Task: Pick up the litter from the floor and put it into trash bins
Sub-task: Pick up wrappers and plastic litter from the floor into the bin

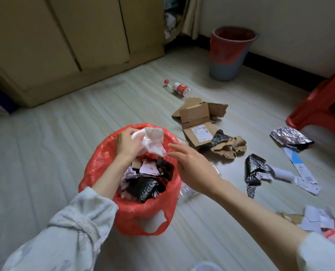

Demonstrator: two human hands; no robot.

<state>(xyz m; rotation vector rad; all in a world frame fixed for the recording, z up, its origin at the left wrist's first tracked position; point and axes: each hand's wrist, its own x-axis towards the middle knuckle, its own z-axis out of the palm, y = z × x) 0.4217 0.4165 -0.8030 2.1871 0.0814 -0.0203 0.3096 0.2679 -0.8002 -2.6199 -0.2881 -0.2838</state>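
A bin lined with a red plastic bag (96,161) stands on the floor in front of me, holding black wrappers and paper scraps. My left hand (128,144) grips a crumpled white plastic wrapper (154,140) above the bin's far rim. Just right of the wrapper, my right hand (192,165) hovers over the bin's right edge with fingers straight and holds nothing. Litter lies on the floor to the right: torn cardboard (199,116), a plastic bottle (178,88), a black wrapper (252,171), a silver foil wrapper (290,136) and paper strips (301,169).
A second bin (231,53), grey with a red liner, stands by the far wall. A red plastic stool (319,102) is at the right. Wooden cabinets (64,45) fill the back left. More paper scraps (317,220) lie at the lower right.
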